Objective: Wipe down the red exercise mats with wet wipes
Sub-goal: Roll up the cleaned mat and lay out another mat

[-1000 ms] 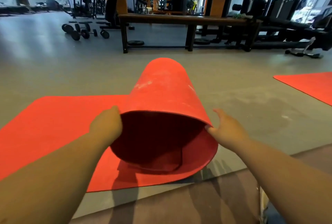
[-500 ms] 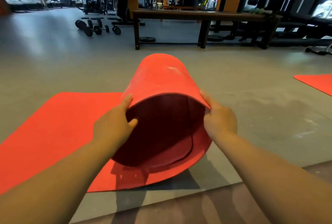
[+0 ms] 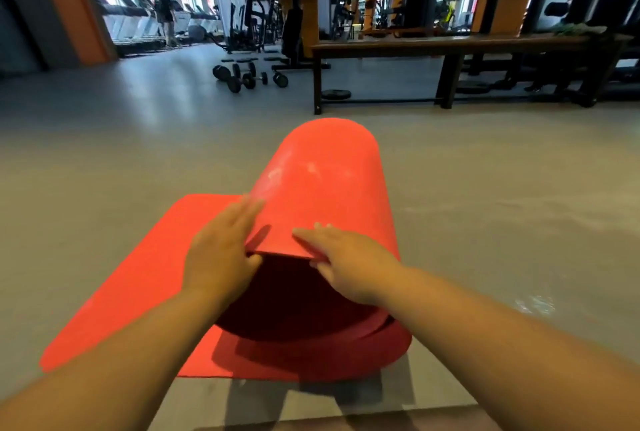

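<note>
Gym floor, head-camera view: a person is working on a red mat (image 3: pixel 325 181) that is lying on the grey floor (image 3: pixel 502 223) directly ahead. The mat's left part is spreading flat across the floor, while its right part is curling into a wide, loose roll with the open end facing the camera. Both hands are gripping the roll's near top edge. The left hand (image 3: pixel 221 250) is laying straight fingers (image 3: pixel 247 214) along the roll's outer left side, and its thumb is tucking under the edge. The right hand (image 3: pixel 349 257) is pinching the same edge just beside it, with fingers on top and thumb beneath. The hands are sitting near each other without touching, and both bare forearms are reaching in from the bottom corners. Well beyond the mat, dumbbells (image 3: pixel 249 77) are resting on the floor beside a long wooden counter (image 3: pixel 450 44). At far left, another person (image 3: pixel 164 15) is standing by a row of treadmills (image 3: pixel 138 32).
</note>
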A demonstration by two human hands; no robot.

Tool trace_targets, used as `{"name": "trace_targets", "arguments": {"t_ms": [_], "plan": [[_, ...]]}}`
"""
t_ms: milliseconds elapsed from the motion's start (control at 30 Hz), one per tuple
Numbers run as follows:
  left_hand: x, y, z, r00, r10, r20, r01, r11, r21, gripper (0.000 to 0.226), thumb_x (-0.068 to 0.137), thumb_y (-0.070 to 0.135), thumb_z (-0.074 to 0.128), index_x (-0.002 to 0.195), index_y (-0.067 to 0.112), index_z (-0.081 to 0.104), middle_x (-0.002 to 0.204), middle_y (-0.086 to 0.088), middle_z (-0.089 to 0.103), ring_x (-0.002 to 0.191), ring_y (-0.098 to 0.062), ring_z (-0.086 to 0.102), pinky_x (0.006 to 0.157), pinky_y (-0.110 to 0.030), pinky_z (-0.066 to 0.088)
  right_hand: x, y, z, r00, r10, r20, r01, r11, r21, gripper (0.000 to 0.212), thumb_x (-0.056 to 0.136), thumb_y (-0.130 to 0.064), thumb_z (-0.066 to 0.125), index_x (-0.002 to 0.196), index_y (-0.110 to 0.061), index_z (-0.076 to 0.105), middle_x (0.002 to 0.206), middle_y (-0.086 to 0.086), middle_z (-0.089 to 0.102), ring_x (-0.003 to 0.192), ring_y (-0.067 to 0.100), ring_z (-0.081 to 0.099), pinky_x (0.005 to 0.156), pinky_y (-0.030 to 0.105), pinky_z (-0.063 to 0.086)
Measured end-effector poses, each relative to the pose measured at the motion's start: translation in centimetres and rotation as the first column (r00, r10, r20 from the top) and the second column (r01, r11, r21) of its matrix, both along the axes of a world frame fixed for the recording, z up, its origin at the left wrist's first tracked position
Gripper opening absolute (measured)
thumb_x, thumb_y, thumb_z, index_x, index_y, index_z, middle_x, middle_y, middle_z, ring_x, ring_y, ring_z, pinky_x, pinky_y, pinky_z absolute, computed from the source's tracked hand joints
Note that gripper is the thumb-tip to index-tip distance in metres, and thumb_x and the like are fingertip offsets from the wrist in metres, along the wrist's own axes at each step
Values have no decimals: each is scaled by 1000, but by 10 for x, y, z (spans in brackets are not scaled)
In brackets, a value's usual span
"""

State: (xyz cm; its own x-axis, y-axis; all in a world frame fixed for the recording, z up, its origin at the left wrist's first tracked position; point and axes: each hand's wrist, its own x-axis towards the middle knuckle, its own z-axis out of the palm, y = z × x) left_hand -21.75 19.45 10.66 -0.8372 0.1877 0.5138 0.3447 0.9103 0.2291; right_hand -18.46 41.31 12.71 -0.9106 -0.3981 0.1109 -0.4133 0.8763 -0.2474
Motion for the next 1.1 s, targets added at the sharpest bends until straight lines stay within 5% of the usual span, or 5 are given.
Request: {"name": "trace_targets", "arguments": {"t_ms": [167, 300, 500, 867, 1100], "plan": [[-18, 1, 15, 977, 138, 162, -100, 969, -225, 59, 87, 9, 44, 142, 31, 40, 135, -7, 55, 116, -29, 56, 91, -36, 45, 13, 21, -14, 948, -253, -192, 198, 944, -264, 67, 76, -13, 61, 140, -23, 41, 142, 1, 45, 128, 24, 41, 107, 27, 27], [-22, -23, 0, 951, 247, 184, -197, 947, -253, 60, 84, 8, 45, 140, 31, 42, 124, -14, 62, 106, -34, 61, 83, -40, 49, 40, 52, -68, 828, -553, 96, 550, 765, -335, 68, 77, -26, 55, 141, -36, 33, 139, -1, 47, 119, 25, 51, 96, 40, 46], [-15, -51, -40, 934, 204, 293, -140, 964, -227, 90, 80, 0, 45, 149, 47, 9, 115, -24, 63, 90, -37, 63, 61, -35, 36, 62, 16, -148, 639, -555, 532, 748, 288, -598, 72, 81, -2, 50, 143, -36, 35, 118, 11, 65, 97, 28, 63, 80, 34, 51], [-39, 97, -53, 854, -156, 496, -23, 942, 336, 85, 77, -7, 46, 146, 41, 32, 131, -9, 60, 112, -27, 60, 78, -26, 43, -9, 156, 13, 640, -758, -125, 613, 602, -511, 61, 74, -1, 46, 121, -38, 62, 107, 8, 70, 98, 32, 63, 81, 35, 52], [-20, 251, -52, 735, -498, 460, -158, 535, 830, 59, 88, -1, 47, 135, 36, 47, 110, -12, 68, 86, -25, 64, 79, -54, 55, 7, 271, 92, 640, -642, -422, 626, 754, -198, 50, 87, -13, 47, 128, -43, 54, 119, 6, 66, 106, 34, 58, 85, 37, 48]]}}
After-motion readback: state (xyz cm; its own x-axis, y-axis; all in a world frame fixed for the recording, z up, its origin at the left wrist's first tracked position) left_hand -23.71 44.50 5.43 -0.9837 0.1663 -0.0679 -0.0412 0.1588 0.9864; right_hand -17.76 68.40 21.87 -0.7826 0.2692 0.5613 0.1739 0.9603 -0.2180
